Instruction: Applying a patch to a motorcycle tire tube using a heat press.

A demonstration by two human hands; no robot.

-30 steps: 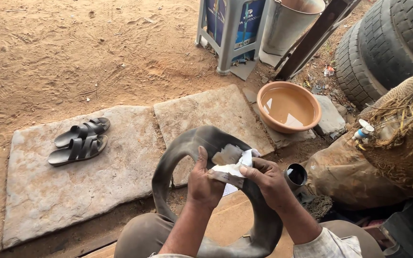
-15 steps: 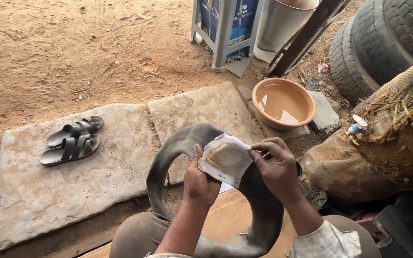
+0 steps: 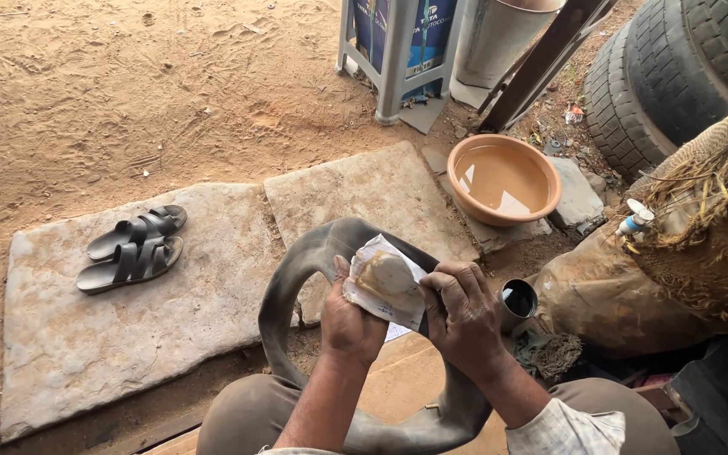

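Paper-wrapped patch (image 3: 385, 286) tilted, pinched between both hands, over inner tube (image 3: 297, 278)

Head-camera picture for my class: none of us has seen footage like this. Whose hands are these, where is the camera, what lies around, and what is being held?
The camera sits on a person's head and looks down, so the two bare hands are that person's own. The left hand and right hand together hold a crumpled piece of paper with a brownish patch on it, over a black rubber inner tube resting across the knees. On the ground lie flat stone slabs, a pair of dark sandals, an orange basin of cloudy water and a small tin. Big tyres stand at the upper right.
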